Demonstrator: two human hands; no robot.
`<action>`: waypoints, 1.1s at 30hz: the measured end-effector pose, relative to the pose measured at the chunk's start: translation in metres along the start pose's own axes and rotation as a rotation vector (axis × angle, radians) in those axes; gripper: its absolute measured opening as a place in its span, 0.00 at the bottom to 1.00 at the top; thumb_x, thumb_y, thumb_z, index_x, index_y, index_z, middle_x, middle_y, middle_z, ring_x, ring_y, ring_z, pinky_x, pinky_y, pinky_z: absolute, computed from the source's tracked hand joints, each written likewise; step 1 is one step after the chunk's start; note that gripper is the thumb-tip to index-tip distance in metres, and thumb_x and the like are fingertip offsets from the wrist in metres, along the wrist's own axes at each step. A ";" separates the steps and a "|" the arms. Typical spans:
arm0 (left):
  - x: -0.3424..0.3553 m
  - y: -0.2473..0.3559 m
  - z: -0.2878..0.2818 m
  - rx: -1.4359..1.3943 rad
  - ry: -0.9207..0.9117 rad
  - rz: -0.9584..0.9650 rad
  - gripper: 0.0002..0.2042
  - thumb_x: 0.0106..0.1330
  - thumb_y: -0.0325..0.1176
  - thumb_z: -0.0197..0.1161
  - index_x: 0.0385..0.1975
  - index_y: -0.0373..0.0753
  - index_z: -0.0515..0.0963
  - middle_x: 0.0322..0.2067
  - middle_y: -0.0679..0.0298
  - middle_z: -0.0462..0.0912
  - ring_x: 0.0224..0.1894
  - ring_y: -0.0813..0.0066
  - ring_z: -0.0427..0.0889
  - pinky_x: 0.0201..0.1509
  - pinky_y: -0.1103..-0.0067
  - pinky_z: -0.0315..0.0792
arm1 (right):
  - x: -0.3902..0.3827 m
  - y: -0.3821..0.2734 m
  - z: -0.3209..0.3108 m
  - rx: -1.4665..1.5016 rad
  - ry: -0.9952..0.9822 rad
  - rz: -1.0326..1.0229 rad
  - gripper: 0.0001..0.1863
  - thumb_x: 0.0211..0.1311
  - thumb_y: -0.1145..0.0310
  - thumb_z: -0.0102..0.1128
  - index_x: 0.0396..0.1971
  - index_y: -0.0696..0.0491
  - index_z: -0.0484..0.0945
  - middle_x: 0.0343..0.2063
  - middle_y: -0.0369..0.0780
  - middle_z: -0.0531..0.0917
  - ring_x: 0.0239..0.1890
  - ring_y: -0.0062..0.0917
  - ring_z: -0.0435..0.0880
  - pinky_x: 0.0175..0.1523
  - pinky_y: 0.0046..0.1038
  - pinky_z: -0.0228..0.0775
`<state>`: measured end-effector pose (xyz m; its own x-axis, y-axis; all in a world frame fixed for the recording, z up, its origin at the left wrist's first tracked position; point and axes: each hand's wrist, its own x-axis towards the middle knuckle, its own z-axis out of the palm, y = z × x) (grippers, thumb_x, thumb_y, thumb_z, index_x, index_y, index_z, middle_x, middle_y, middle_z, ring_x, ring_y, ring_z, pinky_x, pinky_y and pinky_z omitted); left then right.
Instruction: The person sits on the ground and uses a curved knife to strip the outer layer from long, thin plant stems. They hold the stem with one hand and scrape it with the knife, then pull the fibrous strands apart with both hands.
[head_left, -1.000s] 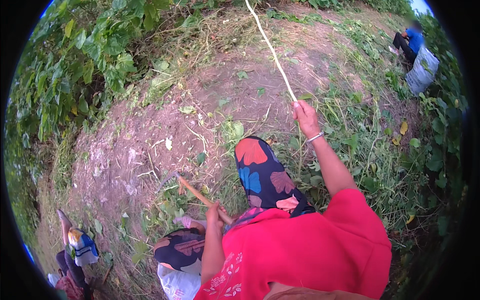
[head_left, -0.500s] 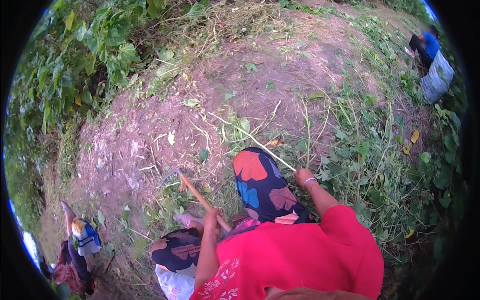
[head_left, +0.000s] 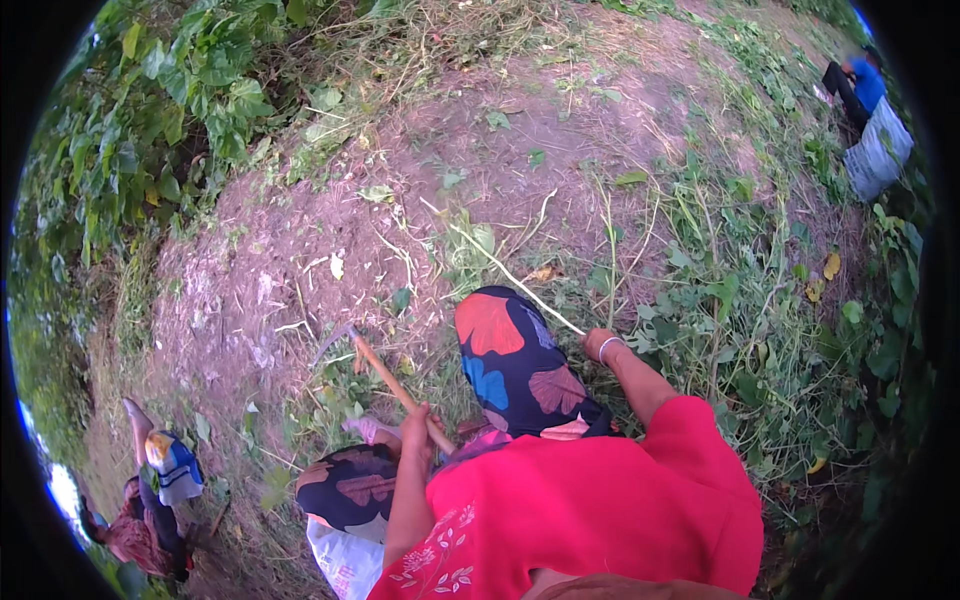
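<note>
My left hand [head_left: 416,428] is closed round the wooden handle of a sickle [head_left: 388,378]. Its thin curved blade [head_left: 331,343] points away from me, just above the ground left of my knee. A long pale stem [head_left: 512,277] runs from my right hand [head_left: 602,346], whose fingers are closed on its near end. From there it slants forward and left past my raised knee [head_left: 515,360], its far end over loose stalks on the soil. A light bracelet circles my right wrist.
Cut stalks and creeping green weeds [head_left: 690,290] cover the ground to the right. Leafy bushes [head_left: 200,90] stand at the far left. One person [head_left: 145,520] sits at the lower left, another [head_left: 860,85] at the upper right beside a pale sack [head_left: 878,150]. A white bag [head_left: 343,560] lies by my left leg.
The far end of the stem has shifted right, and my right hand has drawn slightly back. The sickle stays in my left hand, nearly where it was.
</note>
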<state>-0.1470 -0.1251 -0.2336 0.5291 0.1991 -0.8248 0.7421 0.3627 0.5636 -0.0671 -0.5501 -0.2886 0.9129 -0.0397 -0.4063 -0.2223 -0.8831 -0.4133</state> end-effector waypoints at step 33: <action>0.019 -0.001 -0.010 0.014 -0.032 -0.011 0.11 0.63 0.37 0.56 0.33 0.34 0.68 0.20 0.60 0.72 0.22 0.69 0.73 0.27 0.75 0.72 | -0.094 -0.064 -0.314 0.966 1.266 -0.361 0.16 0.70 0.59 0.40 0.31 0.56 0.70 0.16 0.32 0.71 0.19 0.12 0.67 0.24 0.16 0.59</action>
<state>-0.1417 -0.1128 -0.2506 0.5339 0.1656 -0.8292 0.7535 0.3518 0.5554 -0.0313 -0.6364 0.0316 0.5357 -0.6746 0.5078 0.3781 -0.3461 -0.8586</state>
